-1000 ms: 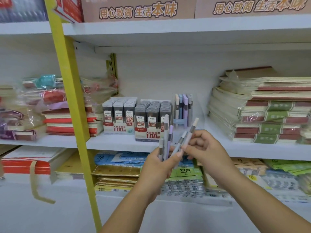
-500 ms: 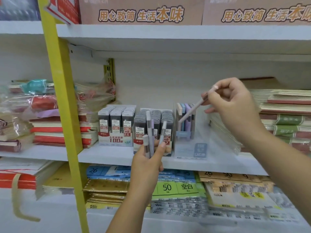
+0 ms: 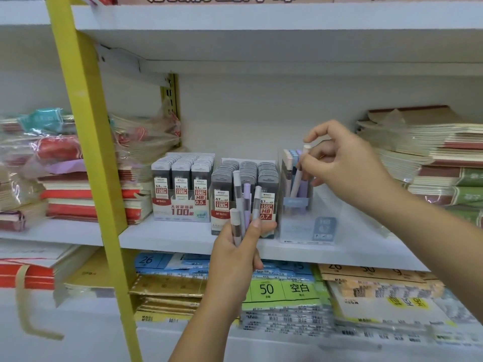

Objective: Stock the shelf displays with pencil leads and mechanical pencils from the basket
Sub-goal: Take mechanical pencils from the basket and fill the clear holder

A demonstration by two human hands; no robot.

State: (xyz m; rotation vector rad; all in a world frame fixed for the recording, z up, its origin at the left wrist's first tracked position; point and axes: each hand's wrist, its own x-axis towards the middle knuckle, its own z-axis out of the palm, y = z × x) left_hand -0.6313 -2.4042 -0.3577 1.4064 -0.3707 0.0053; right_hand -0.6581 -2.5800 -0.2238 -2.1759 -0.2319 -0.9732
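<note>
My left hand [image 3: 236, 253] holds a bunch of several mechanical pencils [image 3: 243, 205] upright in front of the 0.7 pencil-lead display box [image 3: 245, 186]. My right hand [image 3: 345, 163] pinches the top of one white mechanical pencil [image 3: 298, 176], whose lower end sits inside the clear pencil display case [image 3: 308, 220] among pastel pencils. A 0.5 lead display box [image 3: 181, 186] stands left of the 0.7 box. The basket is out of view.
A yellow shelf upright [image 3: 88, 158] crosses the left. Wrapped notebook stacks [image 3: 65, 178] fill the shelf's left part, and paper pads [image 3: 428, 158] are stacked at the right. The white shelf board [image 3: 167, 236] has packs of paper [image 3: 285, 288] on the level below.
My right hand carried one pencil from the left-hand bunch up and right, then lowered it into the clear case. My left hand stayed in front of the lead boxes.
</note>
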